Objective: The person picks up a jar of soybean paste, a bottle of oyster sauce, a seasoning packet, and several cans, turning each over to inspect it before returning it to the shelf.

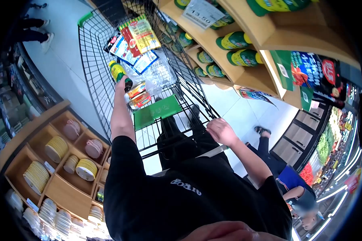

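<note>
My left hand (pixel 122 83) reaches into the wire shopping cart (pixel 93 52), its fingers closed around a green bottle (pixel 117 71) with a yellow label. Beside that hand lie small red, white and yellow packs (pixel 138 96). Farther in are a red and yellow food packet (pixel 142 35), blue and white packets (pixel 126 50) and a clear plastic bag (pixel 160 74). My right hand (pixel 221 131) is curled at the cart's near right corner; its fingertips are partly hidden. A green plastic flap (pixel 157 112) sits at the cart's near end.
Wooden shelves (pixel 245 40) with similar green bottles and a price tag (pixel 203 13) stand close on the right. To the left, a wooden bin display (pixel 52 176) holds stacked round goods. Another person (pixel 297 193) is at lower right; someone's legs (pixel 32 34) show at upper left.
</note>
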The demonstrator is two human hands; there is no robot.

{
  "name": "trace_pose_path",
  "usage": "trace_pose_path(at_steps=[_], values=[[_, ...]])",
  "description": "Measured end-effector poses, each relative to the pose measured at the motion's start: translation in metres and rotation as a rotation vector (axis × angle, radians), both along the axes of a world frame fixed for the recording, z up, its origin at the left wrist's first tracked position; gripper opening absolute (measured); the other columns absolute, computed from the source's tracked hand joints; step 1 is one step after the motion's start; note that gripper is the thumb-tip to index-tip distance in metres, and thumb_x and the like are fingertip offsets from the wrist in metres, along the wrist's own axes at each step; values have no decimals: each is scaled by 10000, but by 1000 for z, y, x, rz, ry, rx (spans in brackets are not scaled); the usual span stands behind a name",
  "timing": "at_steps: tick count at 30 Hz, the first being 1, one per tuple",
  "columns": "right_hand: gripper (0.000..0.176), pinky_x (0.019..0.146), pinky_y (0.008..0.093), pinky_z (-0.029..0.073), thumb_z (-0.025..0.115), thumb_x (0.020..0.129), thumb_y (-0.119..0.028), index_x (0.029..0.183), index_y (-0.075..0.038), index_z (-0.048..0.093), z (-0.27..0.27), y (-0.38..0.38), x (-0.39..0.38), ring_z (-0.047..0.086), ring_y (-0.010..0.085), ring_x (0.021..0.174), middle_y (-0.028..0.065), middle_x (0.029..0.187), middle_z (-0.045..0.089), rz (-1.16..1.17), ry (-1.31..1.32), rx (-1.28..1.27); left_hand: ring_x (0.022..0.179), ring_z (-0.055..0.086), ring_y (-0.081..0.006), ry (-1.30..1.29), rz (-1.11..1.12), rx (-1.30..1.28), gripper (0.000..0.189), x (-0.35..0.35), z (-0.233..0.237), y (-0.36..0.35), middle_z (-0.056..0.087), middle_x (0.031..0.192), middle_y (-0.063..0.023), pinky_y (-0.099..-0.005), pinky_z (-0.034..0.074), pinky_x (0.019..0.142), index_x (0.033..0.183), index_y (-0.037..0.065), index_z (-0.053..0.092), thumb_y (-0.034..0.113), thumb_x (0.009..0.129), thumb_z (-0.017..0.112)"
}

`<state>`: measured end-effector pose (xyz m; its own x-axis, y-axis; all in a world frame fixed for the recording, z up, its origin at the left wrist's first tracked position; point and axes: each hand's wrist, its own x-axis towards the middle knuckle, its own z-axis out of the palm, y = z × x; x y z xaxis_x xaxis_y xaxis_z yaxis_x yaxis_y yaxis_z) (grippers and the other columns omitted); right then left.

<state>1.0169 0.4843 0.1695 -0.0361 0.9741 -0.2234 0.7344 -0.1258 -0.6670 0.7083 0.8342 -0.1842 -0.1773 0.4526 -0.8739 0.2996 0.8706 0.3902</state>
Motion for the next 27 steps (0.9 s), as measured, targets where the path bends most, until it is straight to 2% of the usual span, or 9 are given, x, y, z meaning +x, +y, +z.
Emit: trace_pose_path(at_steps=[2, 4, 6, 8, 12, 18, 22, 25, 27], values=[[69, 785, 346, 473, 663, 818, -90, 830, -40, 617, -5, -3, -1, 613, 256, 832, 72, 850, 632, 4, -22, 25, 834, 648, -230, -41, 31, 30, 862, -20, -35, 9, 641, 1051, -166, -348, 527, 720, 1178, -151, 547, 378, 550, 809], [66, 777, 354, 471, 644, 815, -95, 828, -35, 618, -8, -5, -1, 609, 268, 823, 85, 840, 629, -2, -28, 63, 630, 640, -177, -41, -35, 77, 592, -18, -3, 15, 641, 800, -82, -315, 537, 579, 1040, -27, 600, 349, 628, 800], [64, 774, 358, 470, 637, 811, -92, 828, -33, 617, -10, -10, -3, 608, 276, 822, 90, 835, 626, 0, -27, 101, 635, 648, -183, -104, 15, 43, 538, -17, 23, 14, 653, 816, -72, -334, 530, 563, 1013, 23, 616, 382, 648, 783], [72, 780, 370, 469, 634, 806, -102, 821, -32, 626, -8, -11, -4, 608, 288, 823, 101, 821, 629, -4, -36, 105, 650, 652, -196, -310, 51, 11, 649, -15, 84, 2, 655, 868, -106, -362, 538, 568, 1082, -51, 589, 355, 624, 807], [114, 772, 392, 473, 654, 798, -154, 766, -46, 642, -18, -14, -4, 616, 297, 803, 104, 774, 638, -48, -51, 110, 880, 653, -218, -421, -110, -70, 605, 0, 207, -46, 645, 1040, -103, -407, 535, 786, 1207, 74, 539, 442, 759, 712], [231, 691, 387, 508, 684, 820, -259, 754, -38, 664, -8, -11, -22, 634, 318, 736, 124, 756, 655, -324, 52, 160, 1047, 610, -328, -854, 66, -236, 665, 18, 316, -139, 557, 1218, -200, -528, 497, 914, 1326, 31, 404, 356, 816, 682], [336, 808, 310, 509, 626, 918, -313, 1080, -19, 639, 18, 3, -56, 655, 167, 881, 73, 1015, 680, -490, 660, 156, 1098, 570, -353, -1257, -33, -228, 818, 38, 410, -206, 547, 1216, -224, -519, 440, 982, 1362, -29, 368, 393, 737, 685], [575, 862, 323, 493, 547, 966, -366, 1384, -17, 363, 72, 8, -72, 605, 175, 1026, 104, 1223, 578, -421, 1343, 21, 1078, 570, -387, -1612, -214, -289, 887, 49, 456, -245, 542, 1191, -253, -523, 448, 970, 1372, -25, 357, 454, 709, 701], [575, 873, 337, 503, 576, 940, -372, 1342, -6, 390, 116, 2, -88, 610, 192, 1040, 113, 1207, 587, -521, 1543, 114, 1056, 565, -437, -1773, -281, -352, 943, 60, 473, -267, 535, 1172, -274, -518, 468, 943, 1375, -16, 357, 496, 673, 722]])
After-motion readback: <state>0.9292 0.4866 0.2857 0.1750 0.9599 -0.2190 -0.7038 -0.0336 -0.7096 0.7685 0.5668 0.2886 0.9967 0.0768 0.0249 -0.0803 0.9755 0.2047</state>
